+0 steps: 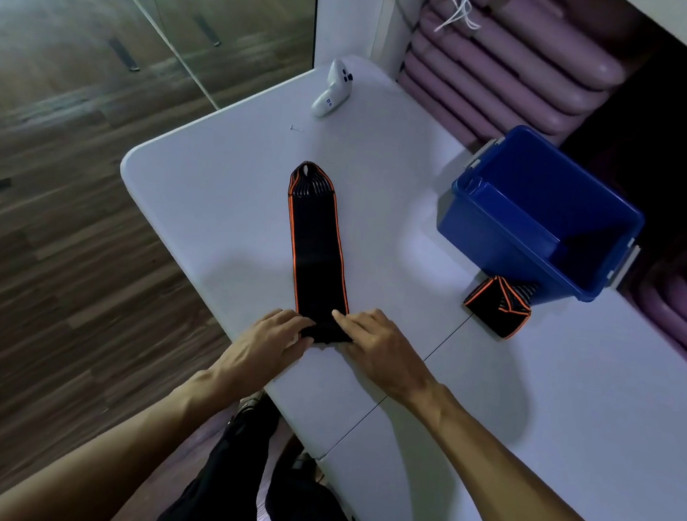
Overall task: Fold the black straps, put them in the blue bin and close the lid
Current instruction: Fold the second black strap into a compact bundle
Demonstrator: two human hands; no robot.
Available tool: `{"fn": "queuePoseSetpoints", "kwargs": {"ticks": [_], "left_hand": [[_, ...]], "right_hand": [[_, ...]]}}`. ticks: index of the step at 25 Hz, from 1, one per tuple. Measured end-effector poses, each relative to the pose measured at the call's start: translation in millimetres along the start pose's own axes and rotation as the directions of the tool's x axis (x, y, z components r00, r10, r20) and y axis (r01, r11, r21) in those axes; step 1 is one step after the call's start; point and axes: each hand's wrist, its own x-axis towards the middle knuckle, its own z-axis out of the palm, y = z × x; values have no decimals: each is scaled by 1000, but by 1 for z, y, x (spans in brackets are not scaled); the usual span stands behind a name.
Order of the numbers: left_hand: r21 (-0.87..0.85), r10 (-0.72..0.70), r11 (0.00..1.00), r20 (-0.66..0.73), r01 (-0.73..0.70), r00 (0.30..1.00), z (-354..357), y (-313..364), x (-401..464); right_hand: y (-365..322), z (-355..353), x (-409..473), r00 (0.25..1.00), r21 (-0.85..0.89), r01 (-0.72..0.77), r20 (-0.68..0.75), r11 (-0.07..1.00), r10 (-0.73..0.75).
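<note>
Black strap is lying flat on the table, running toward 12 o'clock; left hand and right hand fingers are pinching its near end. Folded strap is resting at 3 o'clock, touching the open blue bin.

The white tabletop holds a long black strap lying flat in the middle, a folded black strap just beside the open blue bin at the right edge, and a white controller near the far corner.
</note>
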Motion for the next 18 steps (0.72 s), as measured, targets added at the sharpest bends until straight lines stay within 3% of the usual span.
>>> {"fn": "queuePoseSetpoints", "kwargs": {"ticks": [4,7,11,14,18], "left_hand": [[-145,-144,980,-29,138,989,-4,-1,13],[-204,-255,951,-82,235,963,-4,-2,21],[-212,-360,918,-102,334,927,-7,1,35],[-161,-347,931,-115,327,931,-9,1,39],[125,-186,968,-223,217,957,-9,0,36]], "right_hand": [[1,-15,12,984,261,-179,53,949,171],[3,-15,32,957,306,-281,154,910,244],[4,-6,42,918,320,-396,142,861,369],[5,-7,45,922,331,-385,103,862,373],[-2,-4,48,924,321,-354,-25,879,381]]}}
